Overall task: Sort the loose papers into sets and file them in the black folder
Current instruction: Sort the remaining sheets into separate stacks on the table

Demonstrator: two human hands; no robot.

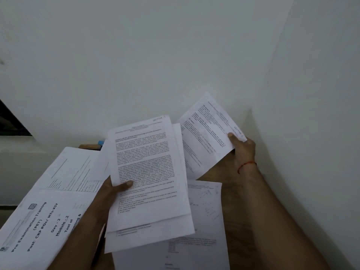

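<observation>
Left hand grips flat printed sheets; right hand pinches one page.

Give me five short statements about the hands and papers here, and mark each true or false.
1. The left hand holds a stack of printed pages. True.
2. The right hand is empty. False: it grips a single printed sheet by its edge.
3. A red thread circles the right wrist. True.
4. The booklet titled Pre Examination Training lies at the far right. False: it lies at the lower left.
5. Both hands hold one shared sheet. False: each holds its own paper.
</observation>
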